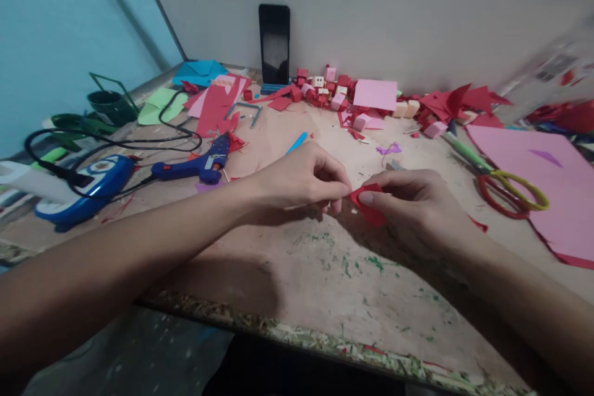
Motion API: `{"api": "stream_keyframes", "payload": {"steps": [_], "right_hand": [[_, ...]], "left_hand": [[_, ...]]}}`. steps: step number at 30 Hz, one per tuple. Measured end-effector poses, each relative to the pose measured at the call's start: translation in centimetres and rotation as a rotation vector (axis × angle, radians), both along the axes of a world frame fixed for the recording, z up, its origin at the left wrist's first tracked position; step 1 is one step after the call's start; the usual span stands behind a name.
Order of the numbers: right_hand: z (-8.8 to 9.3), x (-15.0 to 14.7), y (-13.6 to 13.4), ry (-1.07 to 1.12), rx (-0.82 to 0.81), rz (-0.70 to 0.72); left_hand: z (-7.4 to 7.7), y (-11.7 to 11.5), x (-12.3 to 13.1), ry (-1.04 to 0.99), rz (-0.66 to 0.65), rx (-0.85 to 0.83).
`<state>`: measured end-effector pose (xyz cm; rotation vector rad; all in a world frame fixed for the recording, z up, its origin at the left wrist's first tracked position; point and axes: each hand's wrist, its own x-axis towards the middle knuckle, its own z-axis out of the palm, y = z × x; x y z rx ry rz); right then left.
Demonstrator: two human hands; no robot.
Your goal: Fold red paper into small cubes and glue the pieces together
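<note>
Nearest the body, in front of both hands, a bare stretch of the table point(306, 284) bears only green flecks, which seems to give the wrists open working room. Above it the right hand point(417, 204) grips a small piece of red paper point(374, 215), thumb on top and fingers beneath, likely to keep it steady and flat. The left hand point(309, 179) meets the paper's left corner with thumb and fingertips; whether they clasp it or only touch it, I cannot tell. Both hands hold it off the surface, probably so that either side can be reached. To the right of the right hand lie scissors point(513, 192), handles towards the person, perhaps for an easy pick-up, overlapping a large pink sheet point(566, 210). Left of the left hand, a blue glue gun point(208, 164) lies on its side, its cord trailing left towards a blue unit point(88, 192), likely its power source. Just beyond the left hand is a light blue stick point(297, 143). Farther off, red and pink cubes point(341, 96) crowd together, apparently out of the way, and a phone point(275, 43) stands propped upright near the wall
</note>
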<state>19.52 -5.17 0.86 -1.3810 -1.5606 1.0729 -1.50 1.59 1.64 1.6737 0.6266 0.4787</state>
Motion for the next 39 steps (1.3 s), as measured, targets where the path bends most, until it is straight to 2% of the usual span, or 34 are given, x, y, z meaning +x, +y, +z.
{"api": "stream_keyframes", "payload": {"steps": [3,7,14,22,28,34,37,39], "right_hand": [[-0.1,0.0,0.1,0.031,0.063,-0.105],[-0.3,0.0,0.1,0.038,0.105,-0.113],[-0.7,0.1,0.0,-0.011,0.173,-0.150],[0.2,-0.6,-0.3,0.047,0.121,-0.161],[-0.7,-0.5,-0.1,0.117,0.041,-0.157],[-0.8,-0.2,0.1,0.053,-0.027,-0.002],[-0.4,-0.2,0.2,0.049,-0.045,-0.027],[-0.4,-0.2,0.3,0.074,-0.052,-0.080]], "left_hand": [[0.1,-0.7,0.5,-0.087,0.123,0.044],[-0.2,-1.3,1.0,-0.114,0.215,0.111],[-0.6,-1.7,1.1,-0.136,0.270,0.154],[-0.5,-2.1,1.3,-0.146,0.322,0.133],[-1.0,-1.7,1.4,-0.146,0.305,0.043],[-1.1,-1.4,1.2,-0.096,0.215,0.174],[-0.9,-1.3,1.1,-0.055,0.208,0.239],[-0.8,-1.3,1.1,-0.067,0.215,0.199]]}}
